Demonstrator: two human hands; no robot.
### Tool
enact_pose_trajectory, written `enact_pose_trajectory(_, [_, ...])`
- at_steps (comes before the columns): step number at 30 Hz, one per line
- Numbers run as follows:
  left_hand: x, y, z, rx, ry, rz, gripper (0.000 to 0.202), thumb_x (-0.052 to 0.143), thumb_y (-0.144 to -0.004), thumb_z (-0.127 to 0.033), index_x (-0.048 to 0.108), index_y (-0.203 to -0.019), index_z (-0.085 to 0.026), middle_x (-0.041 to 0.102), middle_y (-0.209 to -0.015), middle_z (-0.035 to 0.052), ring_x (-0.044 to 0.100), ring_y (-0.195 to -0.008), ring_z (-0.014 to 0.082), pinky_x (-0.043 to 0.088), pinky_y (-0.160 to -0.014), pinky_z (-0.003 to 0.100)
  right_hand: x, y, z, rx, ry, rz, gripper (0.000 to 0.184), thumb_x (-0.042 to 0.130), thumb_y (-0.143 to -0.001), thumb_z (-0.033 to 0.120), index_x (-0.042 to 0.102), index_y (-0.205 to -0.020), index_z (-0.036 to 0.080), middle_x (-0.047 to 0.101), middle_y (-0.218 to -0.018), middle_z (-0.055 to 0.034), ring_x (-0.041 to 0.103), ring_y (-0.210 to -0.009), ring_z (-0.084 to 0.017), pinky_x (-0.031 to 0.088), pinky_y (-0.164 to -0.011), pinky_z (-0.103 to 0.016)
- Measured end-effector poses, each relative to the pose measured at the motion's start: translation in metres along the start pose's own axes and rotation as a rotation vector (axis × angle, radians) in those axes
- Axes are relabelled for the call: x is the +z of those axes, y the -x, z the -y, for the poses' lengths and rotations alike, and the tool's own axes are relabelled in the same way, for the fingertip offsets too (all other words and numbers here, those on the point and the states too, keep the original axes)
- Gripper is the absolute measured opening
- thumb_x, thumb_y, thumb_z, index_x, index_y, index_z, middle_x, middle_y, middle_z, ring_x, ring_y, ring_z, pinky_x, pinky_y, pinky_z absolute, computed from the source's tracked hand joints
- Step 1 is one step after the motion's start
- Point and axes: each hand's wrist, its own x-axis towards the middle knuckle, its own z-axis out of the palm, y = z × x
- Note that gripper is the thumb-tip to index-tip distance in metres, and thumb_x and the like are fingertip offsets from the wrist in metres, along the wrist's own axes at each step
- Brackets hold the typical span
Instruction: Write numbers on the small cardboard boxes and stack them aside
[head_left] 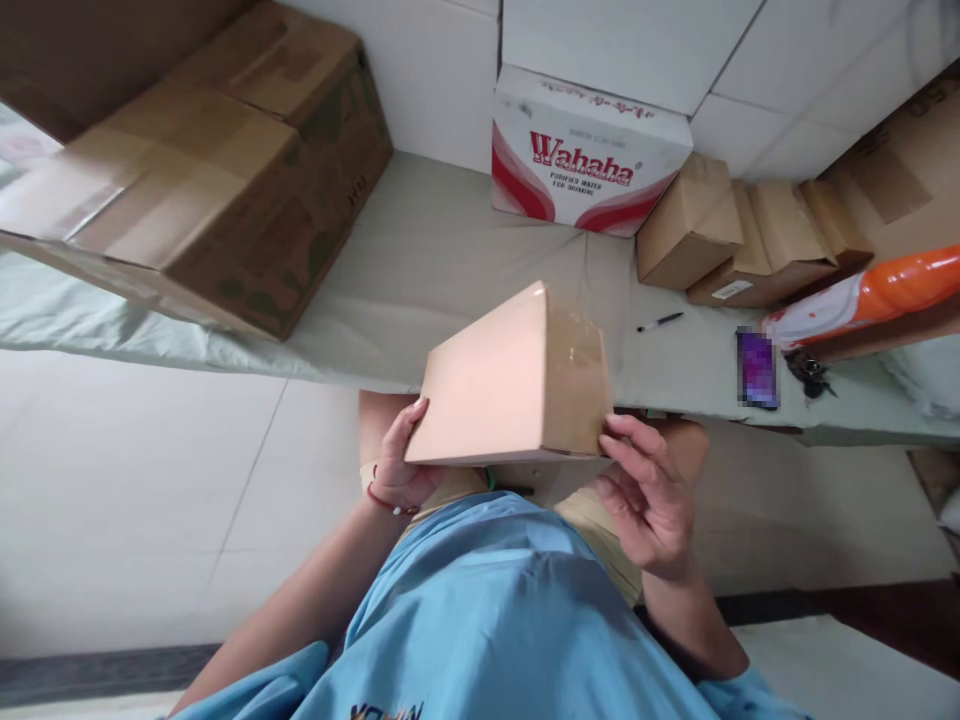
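Note:
A small brown cardboard box is held tilted above my lap, near the front edge of the covered surface. Clear tape covers its right end. My left hand grips the box's lower left corner, thumb on the near face and the other fingers hidden beneath. At the lower right corner, the fingertips of my right hand touch the taped end. Its fingers are partly bent and apart, with the thumb off the box.
A large carton stands on the left of the cloth-covered surface. Against the wall are a Wahaha carton and several small boxes. A pen, phone, keys and an orange-and-white roll lie to the right.

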Motion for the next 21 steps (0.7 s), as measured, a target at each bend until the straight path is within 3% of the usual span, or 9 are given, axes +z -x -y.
enact_pose_trajectory(4, [-0.006,-0.003,0.009,-0.047,0.091,0.021,0.045,0.083,-0.085,-0.053,0.077,-0.120,-0.025,0.086,-0.107,0.0015,0.082,-0.094,0.0258,0.068,-0.077,0.035,0.008,-0.013,0.013,-0.114,0.049,-0.025,0.067,0.066,-0.099,0.012,0.059,-0.158,0.044,0.073,-0.138,-0.0074,0.073,-0.122,-0.027,0.069,-0.095,-0.047])
enact_pose_trajectory(10, [-0.006,0.006,0.000,-0.042,-0.042,0.094,0.067,0.071,-0.088,-0.079,0.077,-0.130,-0.027,0.082,-0.131,0.0080,0.076,-0.127,0.0371,0.069,-0.093,0.045,0.011,0.002,0.004,0.071,0.047,-0.161,0.053,0.070,-0.099,0.019,0.068,-0.147,0.042,0.070,-0.134,-0.0089,0.070,-0.123,-0.028,0.067,-0.098,-0.050])
enact_pose_trajectory(14, [0.001,0.012,-0.007,-0.049,-0.092,0.133,0.065,0.080,-0.083,-0.075,0.079,-0.126,-0.026,0.081,-0.132,0.0088,0.070,-0.136,0.0392,0.066,-0.103,0.046,0.005,0.010,-0.013,0.205,-0.055,-0.253,0.039,0.072,-0.099,0.028,0.073,-0.136,0.036,0.065,-0.133,-0.0107,0.067,-0.123,-0.028,0.064,-0.097,-0.046])
enact_pose_trajectory(18, [0.011,0.018,-0.006,-0.058,-0.150,0.207,0.065,0.087,-0.076,-0.070,0.079,-0.124,-0.026,0.080,-0.129,0.0095,0.065,-0.141,0.0423,0.061,-0.113,0.052,0.005,0.015,-0.032,0.260,-0.156,-0.348,0.031,0.068,-0.100,0.037,0.075,-0.130,0.033,0.064,-0.130,-0.0100,0.066,-0.123,-0.028,0.058,-0.106,-0.049])
enact_pose_trajectory(21, [0.015,0.024,-0.003,-0.027,-0.185,0.288,0.071,0.094,-0.070,-0.053,0.074,-0.134,-0.028,0.075,-0.141,0.0082,0.062,-0.144,0.0434,0.057,-0.116,0.052,0.007,0.021,-0.043,0.314,-0.216,-0.378,0.042,0.053,-0.106,0.054,0.074,-0.133,0.032,0.066,-0.132,-0.0119,0.067,-0.125,-0.031,0.058,-0.107,-0.053])
